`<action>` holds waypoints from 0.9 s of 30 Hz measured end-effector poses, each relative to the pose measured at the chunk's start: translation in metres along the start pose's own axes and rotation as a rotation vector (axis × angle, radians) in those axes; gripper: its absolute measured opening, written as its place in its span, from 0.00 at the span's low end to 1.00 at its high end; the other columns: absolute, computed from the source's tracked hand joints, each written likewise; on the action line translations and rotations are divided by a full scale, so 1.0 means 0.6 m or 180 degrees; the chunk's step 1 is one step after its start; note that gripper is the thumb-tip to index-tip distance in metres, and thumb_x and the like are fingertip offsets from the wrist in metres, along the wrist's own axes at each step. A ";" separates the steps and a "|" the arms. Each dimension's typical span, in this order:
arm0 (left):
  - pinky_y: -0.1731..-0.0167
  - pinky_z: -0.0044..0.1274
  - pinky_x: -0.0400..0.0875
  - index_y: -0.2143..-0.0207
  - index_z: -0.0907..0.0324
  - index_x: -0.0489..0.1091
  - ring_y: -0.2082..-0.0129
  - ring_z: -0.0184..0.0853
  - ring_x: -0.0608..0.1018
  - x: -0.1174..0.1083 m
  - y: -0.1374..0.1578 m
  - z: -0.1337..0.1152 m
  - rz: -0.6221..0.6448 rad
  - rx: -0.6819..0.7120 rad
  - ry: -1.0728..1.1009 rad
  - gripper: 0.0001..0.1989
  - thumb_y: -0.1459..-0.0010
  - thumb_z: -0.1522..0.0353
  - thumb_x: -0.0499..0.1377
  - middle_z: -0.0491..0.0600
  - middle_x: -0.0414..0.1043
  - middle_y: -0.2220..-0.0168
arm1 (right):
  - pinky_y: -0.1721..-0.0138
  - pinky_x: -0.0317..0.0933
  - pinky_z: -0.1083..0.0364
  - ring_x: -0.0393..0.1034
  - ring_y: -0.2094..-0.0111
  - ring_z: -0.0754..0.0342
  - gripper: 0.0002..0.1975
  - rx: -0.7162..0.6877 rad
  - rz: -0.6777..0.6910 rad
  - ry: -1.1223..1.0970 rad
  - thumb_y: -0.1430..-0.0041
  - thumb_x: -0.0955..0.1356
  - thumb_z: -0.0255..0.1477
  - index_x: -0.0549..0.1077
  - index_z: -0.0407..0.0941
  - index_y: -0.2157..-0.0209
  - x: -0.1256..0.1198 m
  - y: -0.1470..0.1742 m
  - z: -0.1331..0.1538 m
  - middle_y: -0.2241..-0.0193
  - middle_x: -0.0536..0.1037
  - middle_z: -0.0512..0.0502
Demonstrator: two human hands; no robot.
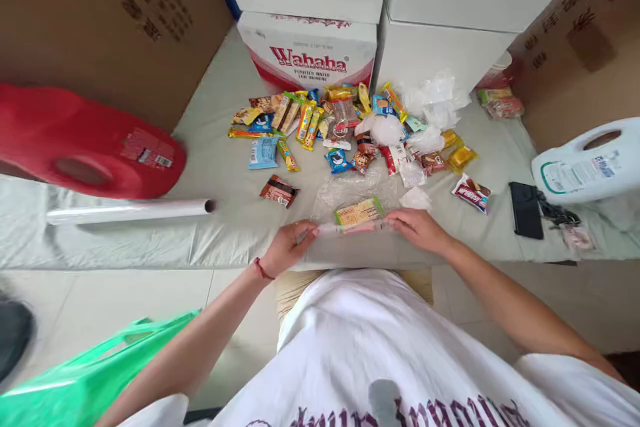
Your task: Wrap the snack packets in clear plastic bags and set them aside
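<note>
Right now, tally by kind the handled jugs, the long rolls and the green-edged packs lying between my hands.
Handled jugs: 2 (red jug, white jug)
Long roll: 1
Green-edged pack: 1
Total: 4

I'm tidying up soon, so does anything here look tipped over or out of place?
Left, the red jug, and right, the white jug, seem to lie on their sides; jugs usually stand. No spill shows.
</note>
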State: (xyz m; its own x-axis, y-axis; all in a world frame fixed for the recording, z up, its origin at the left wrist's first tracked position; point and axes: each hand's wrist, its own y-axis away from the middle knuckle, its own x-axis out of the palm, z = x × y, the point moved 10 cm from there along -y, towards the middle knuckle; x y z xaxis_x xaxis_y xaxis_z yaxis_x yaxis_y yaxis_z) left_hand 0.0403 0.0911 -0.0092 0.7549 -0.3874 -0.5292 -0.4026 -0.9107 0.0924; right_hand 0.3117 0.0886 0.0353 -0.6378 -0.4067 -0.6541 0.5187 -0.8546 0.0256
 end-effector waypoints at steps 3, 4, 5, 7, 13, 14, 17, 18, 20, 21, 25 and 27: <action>0.68 0.25 0.66 0.69 0.55 0.68 0.71 0.35 0.74 -0.016 -0.039 0.026 -0.0370 -0.0637 -0.0334 0.17 0.35 0.54 0.50 0.46 0.73 0.73 | 0.61 0.62 0.57 0.75 0.64 0.52 0.13 0.0713 0.0221 0.0563 0.31 0.63 0.29 0.79 0.43 0.56 -0.008 -0.058 -0.060 0.63 0.82 0.44; 0.68 0.25 0.65 0.69 0.55 0.68 0.72 0.35 0.74 -0.020 -0.049 0.031 -0.0486 -0.0778 -0.0518 0.16 0.35 0.55 0.50 0.46 0.73 0.73 | 0.61 0.62 0.56 0.74 0.64 0.51 0.13 0.0865 0.0215 0.0802 0.32 0.63 0.28 0.79 0.42 0.56 -0.015 -0.072 -0.070 0.63 0.82 0.43; 0.68 0.26 0.65 0.70 0.55 0.67 0.72 0.36 0.74 -0.026 -0.056 0.035 -0.0611 -0.0925 -0.0792 0.14 0.36 0.57 0.51 0.47 0.72 0.73 | 0.60 0.63 0.55 0.74 0.62 0.48 0.13 0.1041 0.0178 0.1148 0.32 0.63 0.27 0.80 0.42 0.57 -0.025 -0.081 -0.078 0.61 0.82 0.40; 0.66 0.28 0.65 0.70 0.55 0.67 0.67 0.40 0.75 -0.031 -0.068 0.034 -0.0789 -0.1006 -0.1314 0.11 0.38 0.60 0.53 0.50 0.73 0.70 | 0.57 0.63 0.51 0.72 0.55 0.43 0.14 0.1064 -0.0069 0.1702 0.31 0.62 0.28 0.80 0.41 0.55 -0.047 -0.096 -0.066 0.56 0.80 0.35; 0.51 0.37 0.68 0.62 0.59 0.71 0.53 0.48 0.75 -0.049 -0.047 -0.010 -0.1677 -0.0473 -0.1568 0.13 0.34 0.61 0.50 0.59 0.75 0.58 | 0.42 0.57 0.43 0.60 0.42 0.37 0.35 -0.0396 0.0528 0.1495 0.35 0.69 0.46 0.66 0.39 0.34 0.025 -0.120 0.037 0.47 0.75 0.32; 0.50 0.38 0.67 0.59 0.59 0.71 0.51 0.49 0.74 -0.050 -0.039 -0.024 -0.1802 -0.0316 -0.1597 0.14 0.33 0.60 0.51 0.60 0.75 0.56 | 0.43 0.57 0.42 0.60 0.42 0.36 0.37 -0.0310 0.0665 0.1537 0.36 0.71 0.46 0.65 0.39 0.34 0.037 -0.122 0.034 0.49 0.75 0.31; 0.48 0.40 0.65 0.54 0.60 0.71 0.48 0.50 0.73 -0.038 -0.027 -0.066 -0.1832 0.0141 -0.1768 0.16 0.34 0.58 0.54 0.61 0.74 0.52 | 0.48 0.57 0.45 0.62 0.46 0.38 0.26 0.0058 0.0861 0.1646 0.35 0.71 0.42 0.73 0.41 0.42 0.058 -0.123 0.018 0.54 0.76 0.34; 0.48 0.41 0.65 0.53 0.60 0.71 0.47 0.51 0.73 -0.034 -0.025 -0.076 -0.1827 0.0243 -0.1823 0.16 0.34 0.59 0.55 0.61 0.73 0.51 | 0.49 0.57 0.47 0.63 0.48 0.40 0.21 0.0119 0.0888 0.1618 0.34 0.71 0.40 0.75 0.43 0.45 0.063 -0.122 0.017 0.55 0.76 0.36; 0.47 0.41 0.64 0.54 0.60 0.72 0.45 0.51 0.73 -0.035 -0.018 -0.091 -0.1974 0.0372 -0.1898 0.13 0.34 0.61 0.57 0.61 0.73 0.51 | 0.52 0.56 0.49 0.64 0.50 0.42 0.15 0.0163 0.0928 0.1509 0.34 0.71 0.38 0.78 0.45 0.51 0.072 -0.118 0.019 0.57 0.77 0.39; 0.47 0.41 0.64 0.55 0.60 0.72 0.45 0.51 0.72 -0.040 -0.011 -0.098 -0.2126 0.0426 -0.1912 0.12 0.35 0.62 0.57 0.61 0.72 0.51 | 0.53 0.56 0.50 0.64 0.50 0.43 0.14 0.0174 0.0939 0.1462 0.34 0.71 0.37 0.78 0.45 0.51 0.075 -0.117 0.020 0.57 0.77 0.40; 0.45 0.41 0.63 0.54 0.56 0.73 0.45 0.49 0.73 -0.025 0.017 -0.145 -0.2181 0.1209 -0.1875 0.13 0.36 0.60 0.59 0.57 0.74 0.54 | 0.55 0.54 0.50 0.65 0.52 0.44 0.13 0.0207 0.0870 0.1316 0.34 0.71 0.35 0.78 0.44 0.51 0.079 -0.115 0.019 0.58 0.78 0.41; 0.42 0.43 0.60 0.50 0.54 0.73 0.46 0.48 0.74 0.008 0.016 -0.163 -0.1580 0.1574 -0.1887 0.20 0.38 0.53 0.60 0.56 0.76 0.53 | 0.55 0.54 0.51 0.65 0.52 0.45 0.13 0.0166 0.0814 0.1240 0.34 0.72 0.34 0.78 0.44 0.51 0.077 -0.115 0.017 0.59 0.78 0.41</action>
State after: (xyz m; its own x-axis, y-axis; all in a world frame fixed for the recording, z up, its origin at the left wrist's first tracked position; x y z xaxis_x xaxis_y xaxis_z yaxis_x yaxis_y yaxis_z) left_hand 0.0905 0.0663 0.0715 0.5662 0.2932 -0.7704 -0.3818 -0.7350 -0.5603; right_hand 0.2404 0.1257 0.0110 -0.2266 -0.4634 -0.8567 0.5957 -0.7618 0.2545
